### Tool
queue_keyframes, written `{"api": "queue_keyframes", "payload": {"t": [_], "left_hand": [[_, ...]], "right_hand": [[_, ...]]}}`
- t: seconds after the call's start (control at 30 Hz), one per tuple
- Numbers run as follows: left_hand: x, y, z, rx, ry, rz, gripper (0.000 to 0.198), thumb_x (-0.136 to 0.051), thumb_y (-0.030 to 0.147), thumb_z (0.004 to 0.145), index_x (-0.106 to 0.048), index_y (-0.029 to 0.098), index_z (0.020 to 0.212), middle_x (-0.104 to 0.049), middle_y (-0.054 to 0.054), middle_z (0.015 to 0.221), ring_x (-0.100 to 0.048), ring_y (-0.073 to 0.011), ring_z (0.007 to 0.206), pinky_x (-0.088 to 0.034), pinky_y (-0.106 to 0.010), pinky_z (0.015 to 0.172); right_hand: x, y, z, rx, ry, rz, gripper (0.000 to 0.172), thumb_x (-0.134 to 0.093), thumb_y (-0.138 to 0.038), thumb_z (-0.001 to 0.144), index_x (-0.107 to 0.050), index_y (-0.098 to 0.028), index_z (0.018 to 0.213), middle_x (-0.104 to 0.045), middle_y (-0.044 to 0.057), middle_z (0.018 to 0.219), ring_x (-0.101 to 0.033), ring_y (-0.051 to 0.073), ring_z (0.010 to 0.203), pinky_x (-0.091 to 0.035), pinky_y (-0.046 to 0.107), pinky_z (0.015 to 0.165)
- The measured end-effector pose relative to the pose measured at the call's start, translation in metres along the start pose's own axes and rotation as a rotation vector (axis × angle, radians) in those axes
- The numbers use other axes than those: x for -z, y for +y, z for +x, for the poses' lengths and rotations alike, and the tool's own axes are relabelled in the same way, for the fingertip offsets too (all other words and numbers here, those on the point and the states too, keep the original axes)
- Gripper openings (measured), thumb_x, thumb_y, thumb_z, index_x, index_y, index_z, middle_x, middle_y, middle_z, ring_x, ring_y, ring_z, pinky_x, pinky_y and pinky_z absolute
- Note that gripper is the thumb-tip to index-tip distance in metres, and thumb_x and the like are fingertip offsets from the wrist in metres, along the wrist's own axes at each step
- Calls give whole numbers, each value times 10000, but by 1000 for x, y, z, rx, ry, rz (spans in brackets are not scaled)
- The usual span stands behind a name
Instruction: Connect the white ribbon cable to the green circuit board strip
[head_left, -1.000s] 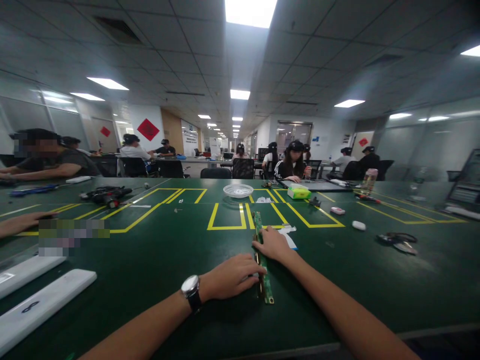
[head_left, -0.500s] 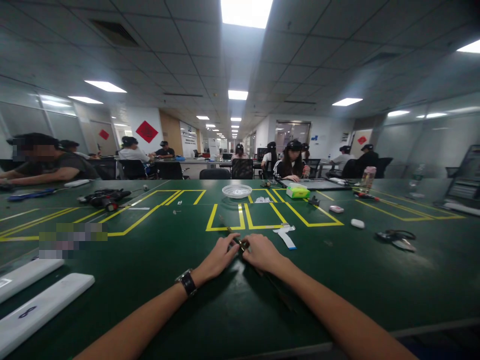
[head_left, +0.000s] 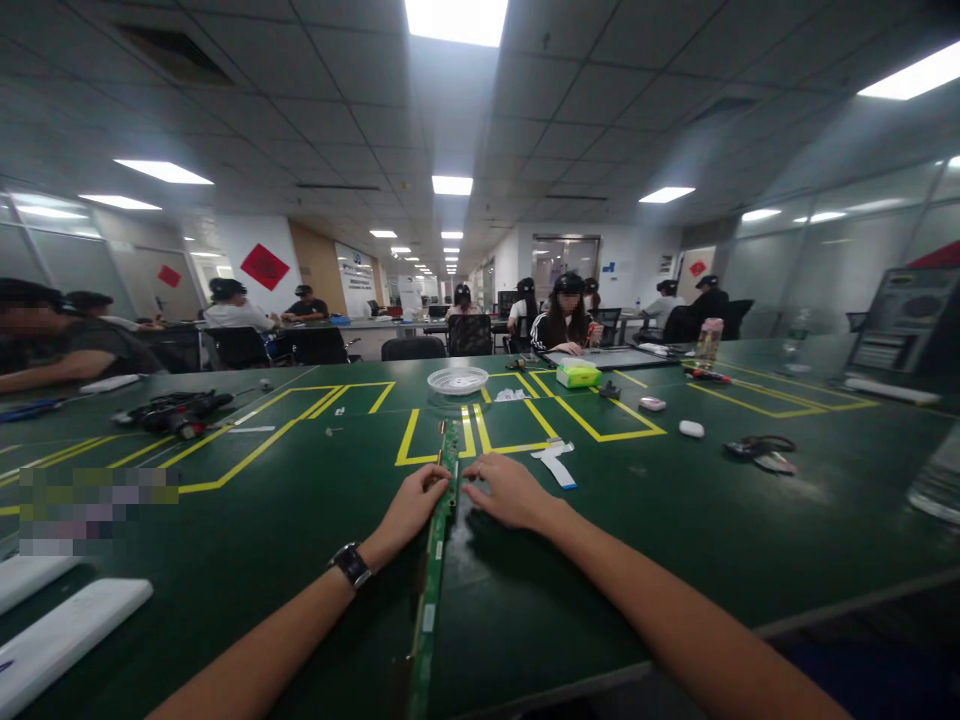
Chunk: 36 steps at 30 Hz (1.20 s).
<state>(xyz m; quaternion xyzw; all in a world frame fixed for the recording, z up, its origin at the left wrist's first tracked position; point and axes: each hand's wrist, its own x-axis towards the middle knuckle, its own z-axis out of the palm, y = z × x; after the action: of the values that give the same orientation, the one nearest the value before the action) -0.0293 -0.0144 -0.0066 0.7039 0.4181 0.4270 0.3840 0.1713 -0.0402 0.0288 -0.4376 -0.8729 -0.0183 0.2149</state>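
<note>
A long, narrow green circuit board (head_left: 430, 590) runs from the table's near edge to just past my hands. Its green face shows, with pale labels and small parts along it. My left hand (head_left: 414, 508), a watch on its wrist, is closed on the board's left edge near the far end. To the right of the board is my right hand (head_left: 511, 490), its fingers loosely bent and apart, with a small gap between them and the board. A white flat ribbon cable (head_left: 556, 468) with a blue end lies beyond my right hand.
A clear round dish (head_left: 457, 381) and a green tissue pack (head_left: 577, 374) stand farther back on the green table. Yellow tape marks rectangles. Cables (head_left: 761, 452) and a white case (head_left: 691, 429) lie right; white bars (head_left: 75, 640) lie left. A co-worker (head_left: 566, 315) sits opposite.
The board has turned from a thin, dark edge to its green face, now pointing away from me. My right hand has come off it. The view has swung slightly right.
</note>
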Motion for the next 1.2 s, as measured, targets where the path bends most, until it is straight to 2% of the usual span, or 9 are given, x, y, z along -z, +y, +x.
{"api": "queue_keyframes", "payload": {"t": [0.2,0.3,0.47,0.57,0.67,0.8,0.93,1.03,1.2], "left_hand": [[-3,3,-2,192,135,-366,529,-612,224,729,-479,161,1236,-553,55,632,-540,-104,531,-417,-197,518],[-5,8,-2,298,169,-541,585,-586,177,726,-438,130,1290,-546,45,606,-522,-107,489,-419,-205,466],[-4,14,-3,286,146,-610,333,-627,295,754,-604,105,1026,-517,41,580,-487,-86,453,-398,-194,416],[-2,11,-2,245,151,-596,419,-689,440,718,-597,118,969,-497,59,562,-486,-83,434,-382,-192,402],[-2,7,0,245,129,-559,500,-726,488,666,-582,126,979,-498,67,555,-492,-84,415,-374,-192,389],[-4,5,1,259,105,-562,441,-716,467,661,-557,138,908,-478,81,518,-480,-85,383,-376,-195,379],[-5,1,3,236,88,-605,350,-681,427,673,-514,161,827,-483,78,495,-480,-93,371,-368,-198,370],[-6,-1,3,223,98,-611,318,-654,419,686,-491,170,800,-491,74,487,-484,-99,366,-366,-199,368],[-7,4,-1,212,94,-566,367,-637,500,713,-484,176,793,-475,81,488,-465,-87,355,-356,-194,366]], "right_hand": [[1,72,-6,-660,6,-323,527,-406,-510,916,-597,-108,1197,-556,217,1222,-449,332,1175,-345,455,945],[0,88,-11,-781,-142,-310,568,-407,-543,903,-603,-90,1183,-527,234,1263,-465,349,1164,-373,463,914],[-6,60,-7,-472,-229,-209,509,-394,-509,914,-613,-125,1167,-548,190,1251,-486,317,1157,-398,421,905],[-10,36,-3,-283,-196,-146,408,-431,-452,914,-634,-160,1115,-579,151,1204,-503,282,1134,-403,383,900],[-12,26,-2,-195,-182,-86,279,-494,-337,892,-650,-180,1062,-601,113,1140,-524,234,1096,-389,335,918],[-10,30,-3,-141,-155,-26,262,-517,-265,867,-639,-177,1081,-591,96,1096,-538,197,1059,-377,292,931],[-9,34,-5,-201,-115,-128,472,-555,-402,837,-568,-145,1233,-521,160,1211,-481,269,1127,-363,372,955],[-10,33,-5,-249,-162,-183,504,-483,-489,860,-601,-116,1177,-507,199,1231,-454,321,1143,-371,430,924],[-9,32,-5,-241,-170,-76,421,-563,-475,805,-616,-132,1043,-573,148,1112,-504,270,1038,-391,364,853]]}}
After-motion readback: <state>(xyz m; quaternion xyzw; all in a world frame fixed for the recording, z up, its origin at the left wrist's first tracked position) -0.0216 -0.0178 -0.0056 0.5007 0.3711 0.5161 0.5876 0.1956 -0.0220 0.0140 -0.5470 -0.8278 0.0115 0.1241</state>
